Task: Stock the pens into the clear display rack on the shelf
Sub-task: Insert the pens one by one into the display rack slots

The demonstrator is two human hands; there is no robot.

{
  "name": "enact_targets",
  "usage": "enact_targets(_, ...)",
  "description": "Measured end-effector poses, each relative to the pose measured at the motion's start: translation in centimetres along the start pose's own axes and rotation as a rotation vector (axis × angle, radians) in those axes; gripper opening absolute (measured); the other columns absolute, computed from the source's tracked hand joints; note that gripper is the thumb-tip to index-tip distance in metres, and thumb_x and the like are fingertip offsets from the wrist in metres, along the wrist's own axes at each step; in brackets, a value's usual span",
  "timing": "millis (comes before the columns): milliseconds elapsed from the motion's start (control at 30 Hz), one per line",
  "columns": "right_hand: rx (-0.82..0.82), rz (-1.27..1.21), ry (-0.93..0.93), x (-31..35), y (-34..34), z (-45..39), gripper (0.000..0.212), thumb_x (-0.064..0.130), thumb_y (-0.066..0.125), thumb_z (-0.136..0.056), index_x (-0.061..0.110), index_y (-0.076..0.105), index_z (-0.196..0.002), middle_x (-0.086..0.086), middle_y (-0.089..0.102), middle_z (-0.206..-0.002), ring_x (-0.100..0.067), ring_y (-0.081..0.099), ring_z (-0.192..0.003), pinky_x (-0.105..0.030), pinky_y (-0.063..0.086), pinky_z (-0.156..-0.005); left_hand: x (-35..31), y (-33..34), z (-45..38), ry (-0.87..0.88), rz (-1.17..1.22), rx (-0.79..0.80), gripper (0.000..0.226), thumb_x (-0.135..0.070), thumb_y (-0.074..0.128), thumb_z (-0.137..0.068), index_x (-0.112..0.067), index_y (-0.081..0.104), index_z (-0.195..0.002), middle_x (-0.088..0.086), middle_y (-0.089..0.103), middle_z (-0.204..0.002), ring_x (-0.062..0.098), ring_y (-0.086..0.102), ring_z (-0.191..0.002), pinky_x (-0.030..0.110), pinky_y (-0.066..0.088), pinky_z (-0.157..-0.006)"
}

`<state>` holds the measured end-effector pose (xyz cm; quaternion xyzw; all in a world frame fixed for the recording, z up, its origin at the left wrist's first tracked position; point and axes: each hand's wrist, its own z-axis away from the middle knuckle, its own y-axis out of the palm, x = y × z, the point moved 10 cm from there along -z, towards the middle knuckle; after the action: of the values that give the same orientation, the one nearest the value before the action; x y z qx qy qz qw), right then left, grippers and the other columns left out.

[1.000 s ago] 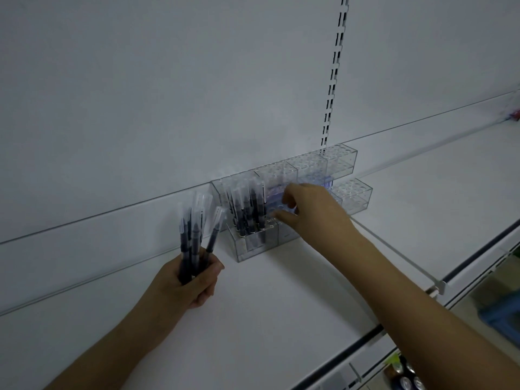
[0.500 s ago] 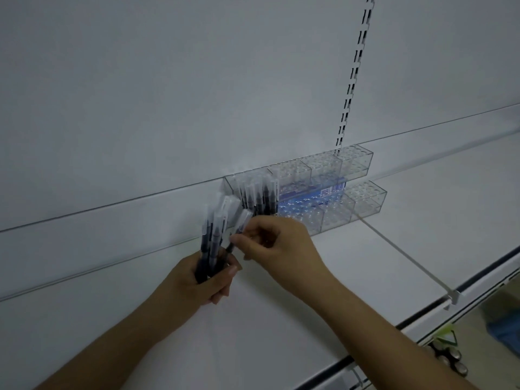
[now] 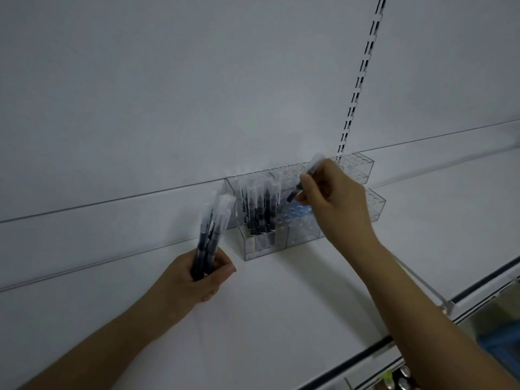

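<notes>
A clear two-tier display rack [image 3: 302, 235] stands on the white shelf [image 3: 281, 305] against the back wall. Its left cells hold several dark pens with clear caps [image 3: 259, 209], standing upright. My left hand [image 3: 199, 277] grips a bundle of pens [image 3: 212, 229] left of the rack, caps up. My right hand [image 3: 334, 204] pinches a single pen [image 3: 308, 175], tilted with its tip down over the rack's middle cells. The hand hides part of the rack behind it.
A slotted metal upright [image 3: 360, 77] runs up the back wall above the rack. A thin divider rail [image 3: 422, 285] crosses the shelf to its front edge at the right. Below the shelf's edge at lower right show a blue object [image 3: 503, 347] and small items.
My right hand took one pen from the bundle in my left hand and carried it up and right to above the rack's middle cells. My left hand stays put with the bundle.
</notes>
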<state>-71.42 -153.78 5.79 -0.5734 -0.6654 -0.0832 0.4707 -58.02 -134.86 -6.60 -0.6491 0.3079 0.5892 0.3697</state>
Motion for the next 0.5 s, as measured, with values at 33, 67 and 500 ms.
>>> enact_targets(33,0.023,0.015,-0.009,0.1,0.4,-0.1,0.017,0.025,0.056,-0.099,0.014,0.057,-0.086,0.008,0.070,-0.072,0.003,0.068,-0.067,-0.007,0.047,-0.064,-0.1,0.0,0.0,0.005,0.010,-0.001,0.033,-0.021,0.073,-0.075,0.006,0.057,-0.083,0.001,0.044,-0.050,0.012,0.038,-0.044,0.019,0.033,-0.042)
enact_targets(67,0.040,0.047,-0.025,0.2,0.6,-0.2,0.018,0.025,0.056,-0.099,0.013,0.055,-0.086,0.008,0.070,-0.072,0.001,0.068,-0.067,-0.010,0.048,-0.063,-0.2,0.0,0.1,0.006,0.017,-0.004,0.033,-0.022,0.070,-0.074,0.007,0.057,-0.083,0.002,0.043,-0.050,0.012,0.037,-0.044,0.019,0.033,-0.042)
enact_targets(500,0.422,0.459,-0.096,0.2,5.6,-0.5,0.015,0.019,0.053,-0.099,0.007,0.061,-0.095,-0.009,0.068,-0.087,-0.023,0.061,-0.076,-0.032,0.051,-0.067,-0.2,-0.2,-0.1,0.018,0.021,-0.025,0.028,-0.016,0.074,-0.076,0.006,0.057,-0.080,0.004,0.042,-0.050,0.014,0.035,-0.043,0.020,0.031,-0.041)
